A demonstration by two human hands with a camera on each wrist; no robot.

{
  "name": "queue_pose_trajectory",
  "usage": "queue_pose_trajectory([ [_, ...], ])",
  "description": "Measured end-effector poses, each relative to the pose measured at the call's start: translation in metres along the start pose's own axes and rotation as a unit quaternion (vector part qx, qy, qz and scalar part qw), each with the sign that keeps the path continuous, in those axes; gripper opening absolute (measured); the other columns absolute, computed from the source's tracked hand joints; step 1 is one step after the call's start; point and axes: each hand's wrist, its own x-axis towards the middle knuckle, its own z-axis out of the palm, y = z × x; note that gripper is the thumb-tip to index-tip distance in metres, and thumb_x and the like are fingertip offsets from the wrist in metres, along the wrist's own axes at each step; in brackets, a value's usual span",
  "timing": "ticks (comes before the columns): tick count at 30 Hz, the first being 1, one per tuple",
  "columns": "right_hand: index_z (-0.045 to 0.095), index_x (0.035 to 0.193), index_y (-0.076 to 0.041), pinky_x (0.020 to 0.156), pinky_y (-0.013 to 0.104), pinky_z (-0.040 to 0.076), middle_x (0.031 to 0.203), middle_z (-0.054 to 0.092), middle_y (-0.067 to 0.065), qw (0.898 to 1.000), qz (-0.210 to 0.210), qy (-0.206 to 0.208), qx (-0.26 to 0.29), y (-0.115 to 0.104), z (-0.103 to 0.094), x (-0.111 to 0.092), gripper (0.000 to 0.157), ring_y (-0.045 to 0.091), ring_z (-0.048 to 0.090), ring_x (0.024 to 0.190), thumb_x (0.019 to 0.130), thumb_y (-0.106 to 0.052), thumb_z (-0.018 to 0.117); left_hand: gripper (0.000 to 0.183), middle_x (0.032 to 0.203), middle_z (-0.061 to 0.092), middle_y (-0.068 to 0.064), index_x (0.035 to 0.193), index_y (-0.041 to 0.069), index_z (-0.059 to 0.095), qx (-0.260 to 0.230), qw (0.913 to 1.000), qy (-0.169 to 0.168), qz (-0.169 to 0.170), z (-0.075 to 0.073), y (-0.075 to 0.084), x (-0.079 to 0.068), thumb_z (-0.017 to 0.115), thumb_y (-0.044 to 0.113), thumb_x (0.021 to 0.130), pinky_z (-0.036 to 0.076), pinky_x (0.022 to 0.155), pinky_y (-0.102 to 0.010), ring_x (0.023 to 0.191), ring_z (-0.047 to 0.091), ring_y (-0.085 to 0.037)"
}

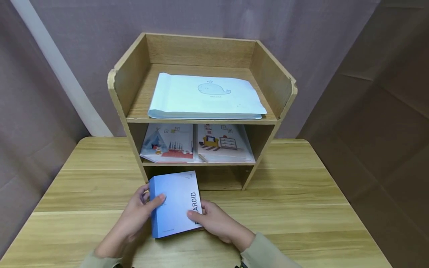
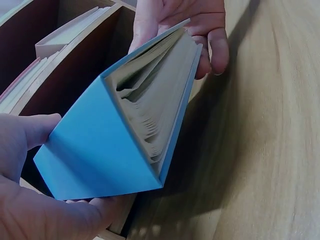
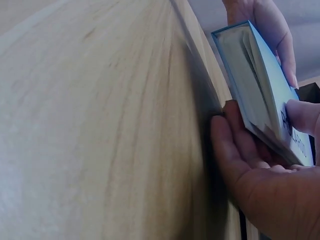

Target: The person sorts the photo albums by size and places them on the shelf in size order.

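Observation:
A thick blue-and-white photo album [image 1: 175, 203], with dark lettering ending in "AROID", is held up just before the shelf's bottom compartment. My left hand [image 1: 139, 212] grips its blue spine side, thumb on the front cover and fingers behind. On the opposite edge, my right hand [image 1: 218, 221] pinches it, the thumb covering part of the lettering. The left wrist view shows the album's blue spine [image 2: 100, 145] and slightly fanned pages [image 2: 155, 95]. In the right wrist view, the right fingers [image 3: 240, 145] support the album from beneath, above the tabletop.
A wooden shelf unit [image 1: 201, 51] stands at the back of the wooden table [image 1: 301, 208]. On its top lies a white book with a whale drawing [image 1: 207, 96]. Two illustrated books, a left one [image 1: 167, 143] and a right one [image 1: 222, 143], fill the middle compartment.

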Motion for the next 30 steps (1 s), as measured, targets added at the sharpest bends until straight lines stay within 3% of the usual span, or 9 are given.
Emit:
queue_pose_trajectory([
  [7,0.056,0.127,-0.004,0.082,0.031,0.055,0.108,0.070,0.007,1.000,-0.013,0.014,0.003,0.007,-0.004,0.000,0.032,0.022,0.068,0.096,0.098,-0.019,0.058,0.088,0.143,0.040,-0.025,0.148,-0.001,0.018,0.017,0.9998,0.006,0.006,0.003,0.000,0.001,0.073,0.032,0.088,0.050,0.093,-0.042,0.118,0.052,-0.034],
  [12,0.055,0.128,-0.002,0.083,0.031,0.054,0.108,0.070,0.010,1.000,-0.016,0.018,0.016,0.006,-0.005,0.000,0.035,0.023,0.068,0.096,0.098,-0.019,0.058,0.084,0.138,0.045,-0.026,0.146,-0.002,0.022,0.026,0.9996,0.003,0.006,0.004,-0.003,-0.001,0.074,0.030,0.087,0.050,0.094,-0.042,0.115,0.054,-0.032],
  [17,0.053,0.129,0.000,0.087,0.031,0.053,0.107,0.069,0.012,0.998,-0.020,0.051,0.023,0.005,-0.007,0.003,0.039,0.023,0.067,0.097,0.098,-0.022,0.059,0.083,0.130,0.051,-0.023,0.143,-0.005,0.028,0.044,0.9990,-0.003,-0.011,0.007,-0.010,-0.003,0.076,0.030,0.085,0.048,0.096,-0.038,0.112,0.054,-0.027],
  [22,0.051,0.132,-0.003,0.088,0.032,0.053,0.111,0.069,0.009,0.996,-0.015,0.082,0.029,0.003,-0.010,0.009,0.040,0.023,0.067,0.099,0.099,-0.026,0.056,0.068,0.112,0.058,-0.020,0.134,-0.005,0.038,-0.009,0.9993,-0.032,-0.014,0.011,-0.017,-0.003,0.077,0.019,0.084,0.055,0.085,-0.037,0.096,0.061,-0.027],
  [25,0.052,0.133,-0.006,0.088,0.032,0.053,0.112,0.069,0.008,0.995,-0.014,0.091,0.030,0.004,-0.011,0.012,0.040,0.022,0.067,0.099,0.099,-0.027,0.056,0.062,0.110,0.057,-0.021,0.132,-0.009,0.038,-0.032,0.9984,-0.044,-0.015,0.012,-0.019,-0.004,0.074,0.013,0.086,0.055,0.087,-0.039,0.095,0.062,-0.027],
  [30,0.051,0.133,-0.005,0.085,0.034,0.055,0.113,0.068,0.009,0.995,-0.013,0.088,0.041,0.004,-0.009,0.018,0.040,0.024,0.067,0.099,0.099,-0.025,0.057,0.061,0.112,0.056,-0.023,0.133,-0.011,0.035,-0.055,0.9979,-0.027,-0.019,0.012,-0.021,-0.004,0.072,0.010,0.088,0.054,0.088,-0.039,0.097,0.062,-0.026],
])
